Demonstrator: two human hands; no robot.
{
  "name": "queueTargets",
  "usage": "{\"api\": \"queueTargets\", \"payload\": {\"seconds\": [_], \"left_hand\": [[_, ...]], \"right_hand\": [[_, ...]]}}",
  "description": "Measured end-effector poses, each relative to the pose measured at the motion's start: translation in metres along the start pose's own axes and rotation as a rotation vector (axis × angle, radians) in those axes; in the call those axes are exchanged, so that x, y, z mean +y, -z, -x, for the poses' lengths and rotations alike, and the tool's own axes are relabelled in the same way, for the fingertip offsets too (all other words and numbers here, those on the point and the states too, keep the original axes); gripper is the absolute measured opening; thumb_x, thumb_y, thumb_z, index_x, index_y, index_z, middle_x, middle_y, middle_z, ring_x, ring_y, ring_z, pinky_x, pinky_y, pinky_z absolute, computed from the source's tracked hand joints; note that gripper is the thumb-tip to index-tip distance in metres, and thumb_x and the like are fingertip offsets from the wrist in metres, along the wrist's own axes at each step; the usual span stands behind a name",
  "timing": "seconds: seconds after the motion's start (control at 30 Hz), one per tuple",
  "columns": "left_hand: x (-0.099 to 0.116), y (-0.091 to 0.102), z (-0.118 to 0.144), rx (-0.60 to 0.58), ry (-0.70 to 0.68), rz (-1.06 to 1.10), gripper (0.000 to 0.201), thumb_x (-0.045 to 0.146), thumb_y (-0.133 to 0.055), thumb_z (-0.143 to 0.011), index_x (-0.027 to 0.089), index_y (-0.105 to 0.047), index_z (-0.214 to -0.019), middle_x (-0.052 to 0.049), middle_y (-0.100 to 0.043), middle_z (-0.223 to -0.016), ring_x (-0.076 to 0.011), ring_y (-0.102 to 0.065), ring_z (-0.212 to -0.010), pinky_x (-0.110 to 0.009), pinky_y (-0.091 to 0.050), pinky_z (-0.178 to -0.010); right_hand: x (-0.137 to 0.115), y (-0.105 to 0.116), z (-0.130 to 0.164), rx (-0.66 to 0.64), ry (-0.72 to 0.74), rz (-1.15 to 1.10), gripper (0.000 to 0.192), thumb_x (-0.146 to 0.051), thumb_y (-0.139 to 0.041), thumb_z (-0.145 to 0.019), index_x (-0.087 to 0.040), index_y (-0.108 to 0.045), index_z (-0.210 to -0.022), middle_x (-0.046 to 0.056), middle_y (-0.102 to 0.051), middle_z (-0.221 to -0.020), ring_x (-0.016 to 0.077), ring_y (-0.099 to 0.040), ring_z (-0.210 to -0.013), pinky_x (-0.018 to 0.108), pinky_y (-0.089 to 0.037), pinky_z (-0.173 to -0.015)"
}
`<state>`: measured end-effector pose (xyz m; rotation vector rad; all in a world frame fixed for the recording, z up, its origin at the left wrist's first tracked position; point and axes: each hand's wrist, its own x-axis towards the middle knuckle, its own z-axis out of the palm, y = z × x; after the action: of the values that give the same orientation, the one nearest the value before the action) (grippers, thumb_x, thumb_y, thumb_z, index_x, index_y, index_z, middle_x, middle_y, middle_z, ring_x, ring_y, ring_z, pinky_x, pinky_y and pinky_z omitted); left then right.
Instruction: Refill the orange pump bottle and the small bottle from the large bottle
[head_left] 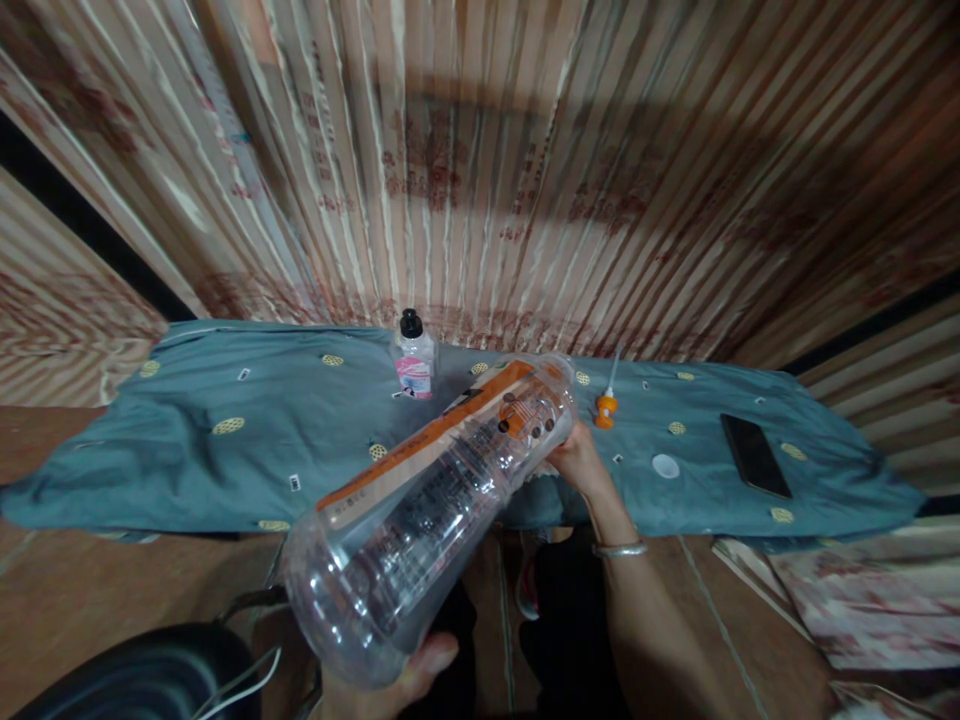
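Observation:
A large clear plastic bottle (450,500) with an orange label slants across the middle of the view, raised in front of the table. Its lower left end rests in my left hand (397,680), whose thumb shows along the side. Near the upper right end, my right hand (577,455) grips it from beneath, with a bangle on that wrist; most of its fingers are behind the plastic. The bottle looks see-through, with printing visible through its wall. Right of my right hand, an orange pump top (606,410) with a pale tube lies on the cloth.
A blue-green cloth (225,470) covers the table. On it are a small clear bottle (415,365) with a black cap, a round white disc (665,466) and a black phone (755,456). A pleated curtain (480,180) hangs behind. A black round seat (150,670) stands lower left.

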<state>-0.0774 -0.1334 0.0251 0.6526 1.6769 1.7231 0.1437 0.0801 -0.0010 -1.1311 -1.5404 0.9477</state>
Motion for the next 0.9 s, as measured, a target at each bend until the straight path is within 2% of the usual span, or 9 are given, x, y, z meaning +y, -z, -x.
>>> {"api": "queueTargets", "payload": {"seconds": [0.13,0.23,0.43,0.6,0.7,0.8,0.9], "left_hand": [[0.006,0.0,0.0,-0.008,0.026,-0.01,0.083,0.071,-0.09,-0.047,0.029,-0.072,-0.117,-0.009,-0.078,-0.113,-0.0428,-0.071,-0.114,-0.058,-0.06,-0.097],[0.012,-0.004,0.0,-0.019,0.051,0.006,0.092,0.071,-0.091,-0.043,0.026,-0.071,-0.12,-0.01,-0.079,-0.111,-0.0452,-0.07,-0.115,-0.059,-0.061,-0.096],[0.011,-0.005,0.0,-0.028,0.05,0.016,0.083,0.071,-0.089,-0.047,0.027,-0.073,-0.116,-0.008,-0.078,-0.112,-0.044,-0.067,-0.122,-0.058,-0.059,-0.1],[0.012,-0.004,-0.001,-0.03,-0.001,0.006,0.084,0.068,-0.091,-0.046,0.029,-0.072,-0.118,-0.008,-0.078,-0.116,-0.0428,-0.069,-0.119,-0.054,-0.063,-0.094],[0.011,-0.003,-0.001,-0.032,-0.035,-0.01,0.077,0.069,-0.088,-0.054,0.031,-0.072,-0.118,-0.008,-0.078,-0.114,-0.0418,-0.07,-0.118,-0.053,-0.064,-0.091],[0.009,-0.003,-0.001,-0.054,-0.051,-0.03,0.081,0.071,-0.086,-0.057,0.029,-0.069,-0.123,-0.009,-0.078,-0.115,-0.0414,-0.069,-0.119,-0.056,-0.061,-0.098],[0.013,-0.004,-0.001,-0.049,-0.042,-0.037,0.088,0.073,-0.087,-0.052,0.03,-0.068,-0.125,-0.009,-0.077,-0.118,-0.0422,-0.069,-0.12,-0.06,-0.056,-0.103]], "right_hand": [[-0.001,0.0,0.0,0.0,-0.015,-0.008,0.079,-0.054,-0.092,-0.061,-0.019,-0.067,-0.128,0.013,-0.077,-0.12,0.0325,-0.073,-0.111,0.049,-0.058,-0.103],[-0.001,0.0,0.001,0.001,-0.005,-0.014,0.079,-0.054,-0.092,-0.062,-0.019,-0.066,-0.128,0.013,-0.076,-0.12,0.033,-0.072,-0.112,0.05,-0.057,-0.104],[-0.001,0.0,0.001,-0.012,0.007,-0.02,0.081,-0.055,-0.09,-0.065,-0.02,-0.064,-0.133,0.013,-0.075,-0.125,0.0325,-0.071,-0.117,0.049,-0.055,-0.108],[-0.001,0.0,0.001,-0.01,0.025,0.016,0.08,-0.055,-0.09,-0.067,-0.02,-0.063,-0.134,0.014,-0.074,-0.126,0.0337,-0.068,-0.122,0.05,-0.053,-0.11],[0.0,-0.001,0.001,0.001,0.024,-0.021,0.079,-0.056,-0.09,-0.065,-0.02,-0.065,-0.13,0.015,-0.074,-0.126,0.0343,-0.07,-0.119,0.051,-0.055,-0.108],[0.0,-0.001,0.001,-0.007,0.025,-0.053,0.078,-0.055,-0.09,-0.064,-0.019,-0.064,-0.129,0.015,-0.074,-0.124,0.0338,-0.072,-0.114,0.051,-0.056,-0.106],[0.001,0.0,0.001,-0.007,0.037,-0.026,0.075,-0.055,-0.089,-0.066,-0.02,-0.065,-0.128,0.014,-0.074,-0.124,0.0333,-0.07,-0.117,0.051,-0.053,-0.109]]}}
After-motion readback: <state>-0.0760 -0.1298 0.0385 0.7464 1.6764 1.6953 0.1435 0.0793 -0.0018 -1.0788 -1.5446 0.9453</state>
